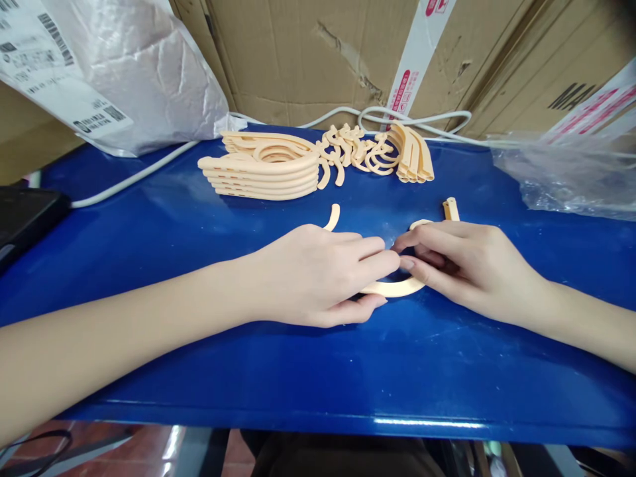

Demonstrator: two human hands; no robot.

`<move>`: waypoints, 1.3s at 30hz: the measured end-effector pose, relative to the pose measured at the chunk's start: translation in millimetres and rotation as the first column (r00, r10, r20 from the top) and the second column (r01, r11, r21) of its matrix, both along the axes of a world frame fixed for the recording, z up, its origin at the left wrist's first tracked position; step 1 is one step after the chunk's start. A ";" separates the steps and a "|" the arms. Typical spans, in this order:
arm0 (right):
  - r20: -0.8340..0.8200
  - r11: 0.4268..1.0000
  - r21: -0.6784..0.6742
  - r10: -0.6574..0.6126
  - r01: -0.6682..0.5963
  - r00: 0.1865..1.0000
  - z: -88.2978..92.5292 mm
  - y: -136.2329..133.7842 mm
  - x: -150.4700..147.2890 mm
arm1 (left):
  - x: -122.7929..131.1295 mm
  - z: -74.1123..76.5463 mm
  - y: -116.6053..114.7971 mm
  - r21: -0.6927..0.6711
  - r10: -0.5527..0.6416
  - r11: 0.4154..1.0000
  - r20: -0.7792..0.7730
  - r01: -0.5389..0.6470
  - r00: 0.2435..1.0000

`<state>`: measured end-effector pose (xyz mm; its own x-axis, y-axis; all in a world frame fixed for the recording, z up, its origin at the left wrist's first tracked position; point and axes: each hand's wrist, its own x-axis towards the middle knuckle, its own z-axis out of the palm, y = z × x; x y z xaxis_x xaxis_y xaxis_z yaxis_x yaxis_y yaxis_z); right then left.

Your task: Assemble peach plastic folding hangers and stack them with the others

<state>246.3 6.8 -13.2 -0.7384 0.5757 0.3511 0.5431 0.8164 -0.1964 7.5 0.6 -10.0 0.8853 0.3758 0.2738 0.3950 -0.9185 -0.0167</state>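
A curved beige plastic piece [396, 288] lies low over the blue table between my two hands, its middle mostly covered. My left hand [330, 278] is closed over its left part, thumb below and fingers on top. With thumb and fingers bent together, my right hand [462, 265] grips its right part; the exact contact is hidden. One beige curved end [332, 216] sticks out beyond my left hand. Past my right knuckles shows a short straight beige piece [451, 209], and I cannot tell whether it joins the curved one.
Behind my hands stand a stack of beige curved parts [261, 175], a pile of small hooks [352, 149] and several narrow beige arms [415, 156]. A white cable [134, 179], plastic bag [571, 179], silver parcel [149, 66], cardboard boxes [298, 59] and a black device [27, 218] surround the blue table [298, 377].
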 end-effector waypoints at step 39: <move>0.028 0.998 -0.057 -0.001 0.002 1.000 1.0 -0.2 -1.0 | -2.0 -2.0 0.0 0.017 0.003 1.000 0.016 -0.004 1.000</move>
<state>245.3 6.6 -12.1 -0.7468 0.5954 0.2964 0.5502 0.8034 -0.2275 5.5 0.6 -12.0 0.8796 0.3740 0.2939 0.3985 -0.9168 -0.0259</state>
